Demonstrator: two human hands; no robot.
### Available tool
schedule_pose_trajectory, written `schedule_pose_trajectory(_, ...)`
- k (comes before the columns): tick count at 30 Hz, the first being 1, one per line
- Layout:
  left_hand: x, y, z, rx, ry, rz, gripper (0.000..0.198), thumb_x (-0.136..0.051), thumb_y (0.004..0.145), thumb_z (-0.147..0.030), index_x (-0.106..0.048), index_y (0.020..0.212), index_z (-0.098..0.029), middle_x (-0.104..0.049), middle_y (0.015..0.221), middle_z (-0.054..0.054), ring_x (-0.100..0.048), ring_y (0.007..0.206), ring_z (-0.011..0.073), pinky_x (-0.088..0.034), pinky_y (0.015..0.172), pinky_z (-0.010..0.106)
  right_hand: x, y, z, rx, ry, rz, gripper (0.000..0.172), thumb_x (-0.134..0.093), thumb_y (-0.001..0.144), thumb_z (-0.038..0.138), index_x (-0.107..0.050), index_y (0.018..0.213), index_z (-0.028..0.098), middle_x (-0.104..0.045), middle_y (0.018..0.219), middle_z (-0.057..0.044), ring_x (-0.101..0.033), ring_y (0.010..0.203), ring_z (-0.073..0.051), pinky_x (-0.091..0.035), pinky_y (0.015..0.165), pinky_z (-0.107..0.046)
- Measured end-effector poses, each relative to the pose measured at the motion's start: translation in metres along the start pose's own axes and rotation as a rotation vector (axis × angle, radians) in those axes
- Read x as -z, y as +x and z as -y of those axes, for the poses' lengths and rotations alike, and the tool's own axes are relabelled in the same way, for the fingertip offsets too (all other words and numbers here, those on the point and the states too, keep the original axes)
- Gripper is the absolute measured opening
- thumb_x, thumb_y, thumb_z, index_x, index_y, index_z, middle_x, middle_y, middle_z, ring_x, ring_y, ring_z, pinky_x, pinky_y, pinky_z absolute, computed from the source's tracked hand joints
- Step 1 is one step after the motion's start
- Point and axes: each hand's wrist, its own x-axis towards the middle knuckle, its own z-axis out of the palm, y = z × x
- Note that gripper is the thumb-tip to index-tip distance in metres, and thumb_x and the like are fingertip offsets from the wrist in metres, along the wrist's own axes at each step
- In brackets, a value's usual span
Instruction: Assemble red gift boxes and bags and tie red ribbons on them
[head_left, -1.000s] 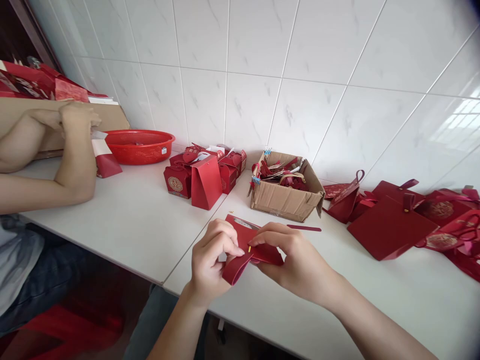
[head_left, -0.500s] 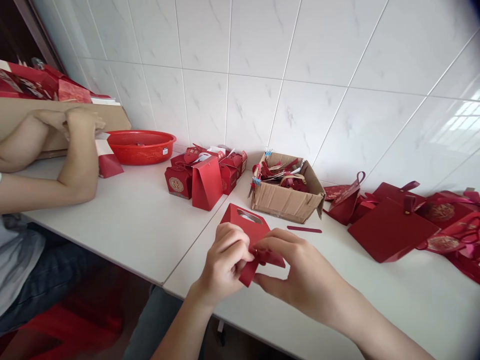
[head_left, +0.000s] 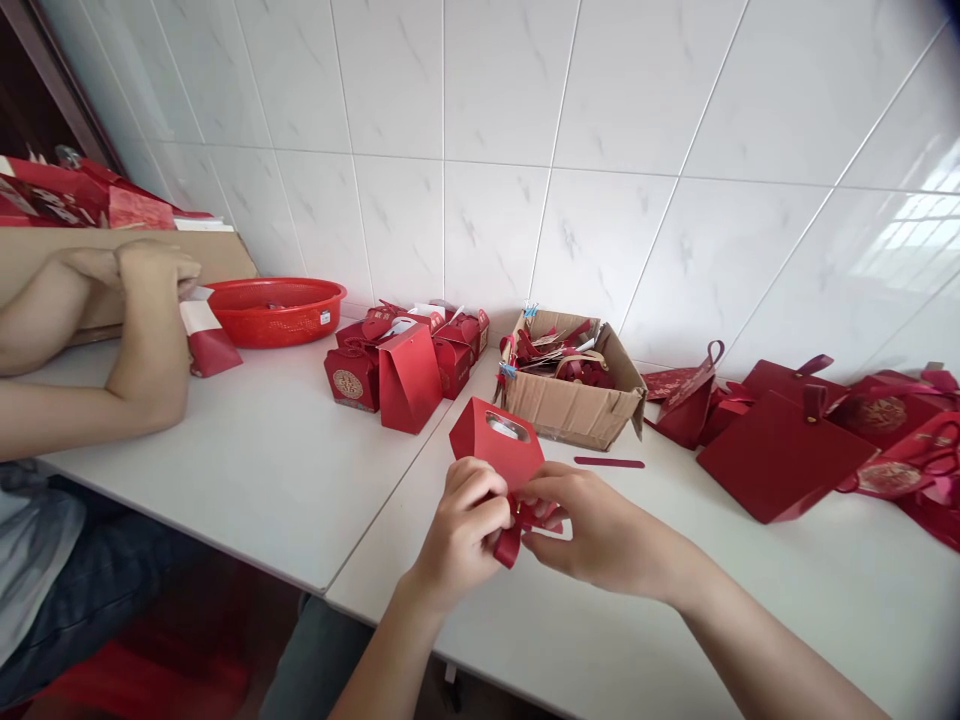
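Observation:
A red paper gift box [head_left: 499, 440] with an oval window lies tilted between my hands, above the table. My left hand [head_left: 472, 525] is closed on its near end, where a dark red strap [head_left: 508, 548] curls out below the fingers. My right hand [head_left: 589, 525] reaches in from the right, its thumb and fingers bent around the same end of the box and touching it. A small gold fastener [head_left: 517, 508] shows between the hands. The fingertips partly hide this end.
A loose dark red strip [head_left: 609, 462] lies near a cardboard box [head_left: 577, 405] of straps. Finished-looking red boxes [head_left: 411, 375] stand left, red bags [head_left: 787, 455] right. Beyond are a red plastic basin [head_left: 277, 315] and a co-worker's arms [head_left: 142, 370] with a red-and-white box [head_left: 214, 345].
The strap end now curls below my left fingers, and the gift box is turned slightly more upright. My right fingers have closed in nearer to it. The camera view has shifted slightly.

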Motion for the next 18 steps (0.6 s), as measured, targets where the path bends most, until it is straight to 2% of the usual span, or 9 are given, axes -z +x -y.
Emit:
schedule_pose_trajectory(5, -0.001, 0.001, -0.003, 0.0, 0.023, -0.003, 0.028, -0.05, 0.067, 0.003, -0.039, 0.058, -0.02, -0.044, 0.061, -0.001, -0.041, 0.065, 0.0156, -0.038, 0.061, 0.029, -0.011, 0.0, 0.002, -0.025, -0.073, -0.014, 0.014, -0.053, 0.078, 0.01, -0.063, 0.072, 0.018, -0.058, 0.082, -0.004, -0.059, 0.071, -0.015, -0.045, 0.062, -0.026)
schedule_pose_trajectory(12, -0.003, 0.0, -0.003, 0.011, 0.032, 0.007, 0.029, -0.049, 0.066, 0.004, -0.035, 0.057, -0.02, -0.044, 0.062, -0.001, -0.039, 0.063, 0.0148, -0.035, 0.058, 0.029, -0.019, -0.001, 0.01, -0.1, -0.135, -0.027, 0.021, -0.049, 0.081, 0.006, -0.065, 0.072, 0.017, -0.058, 0.079, -0.006, -0.059, 0.064, -0.014, -0.042, 0.055, -0.026)
schedule_pose_trajectory(18, -0.005, 0.0, -0.003, 0.016, 0.021, 0.021, 0.03, -0.05, 0.066, 0.005, -0.035, 0.058, -0.02, -0.044, 0.062, -0.001, -0.038, 0.063, 0.0151, -0.036, 0.058, 0.029, -0.019, 0.003, 0.003, -0.143, -0.141, -0.057, 0.021, -0.048, 0.08, 0.006, -0.053, 0.065, 0.018, -0.057, 0.074, -0.004, -0.055, 0.057, -0.014, -0.038, 0.048, -0.025)
